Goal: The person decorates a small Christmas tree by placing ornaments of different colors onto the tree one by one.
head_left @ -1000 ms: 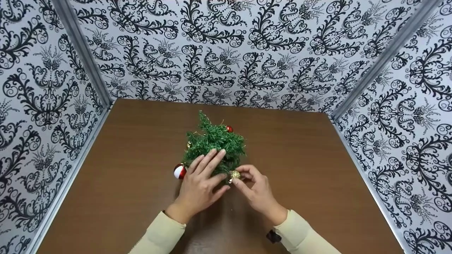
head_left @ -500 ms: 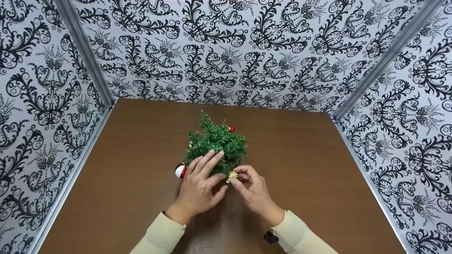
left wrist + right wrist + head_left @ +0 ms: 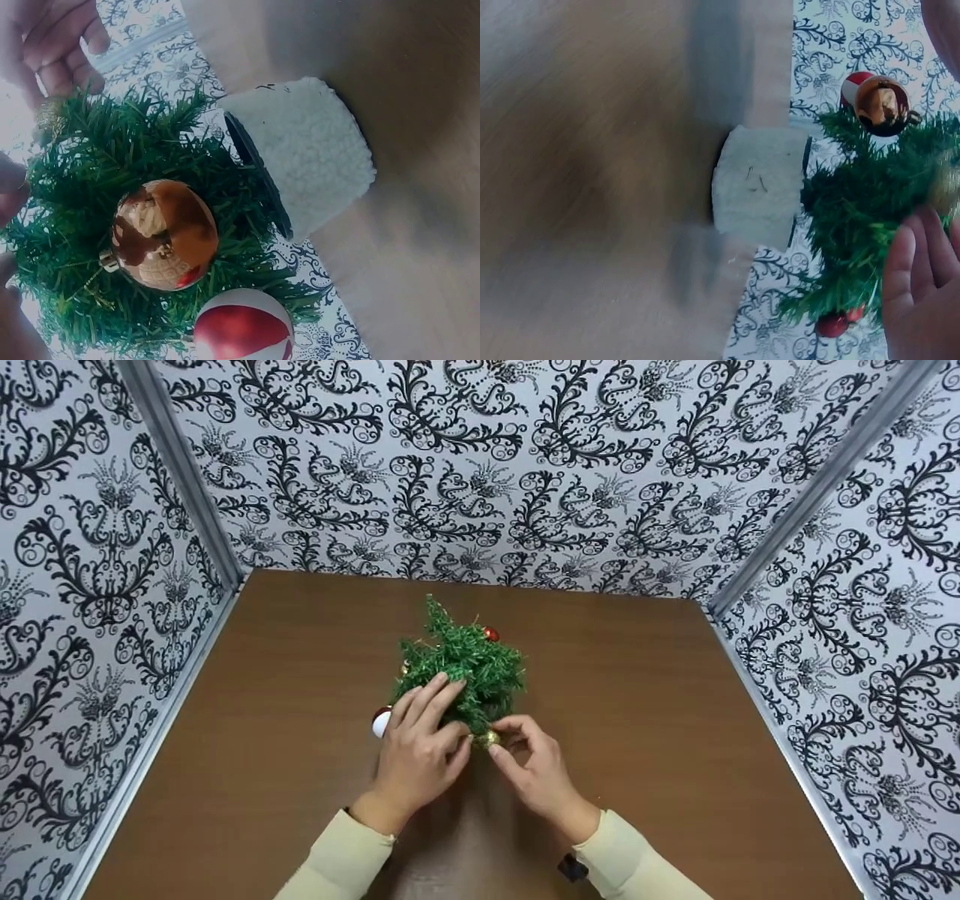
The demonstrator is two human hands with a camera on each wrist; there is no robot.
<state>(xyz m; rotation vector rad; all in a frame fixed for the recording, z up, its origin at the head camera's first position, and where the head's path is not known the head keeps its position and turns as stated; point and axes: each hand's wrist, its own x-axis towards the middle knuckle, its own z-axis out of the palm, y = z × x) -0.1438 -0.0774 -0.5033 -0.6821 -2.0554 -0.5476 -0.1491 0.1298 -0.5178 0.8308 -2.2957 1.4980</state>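
A small green Christmas tree (image 3: 480, 660) stands on the table between my hands, its white textured pot (image 3: 307, 157) showing in both wrist views. My right hand (image 3: 544, 772) pinches a glittery gold bauble (image 3: 492, 738) between thumb and fingers, against a low front branch. My left hand (image 3: 416, 754) lays its longer fingers over the foliage, while thumb and bent index finger pinch the branch tip beside that bauble. Whether a hanging loop lies there is too small to tell. A shiny copper-gold bauble (image 3: 165, 236) and a red-and-white bauble (image 3: 244, 330) hang on the tree's left side.
A red bauble (image 3: 490, 634) hangs on the tree's far right side. The brown wooden table (image 3: 637, 690) is bounded by patterned black-and-white panels (image 3: 480, 472) at the back and sides, with grey metal corner posts (image 3: 817, 495).
The gold bauble has shifted slightly left and down toward the branch tip, with my right hand following. My left thumb and index finger have drawn closer together and moved slightly left.
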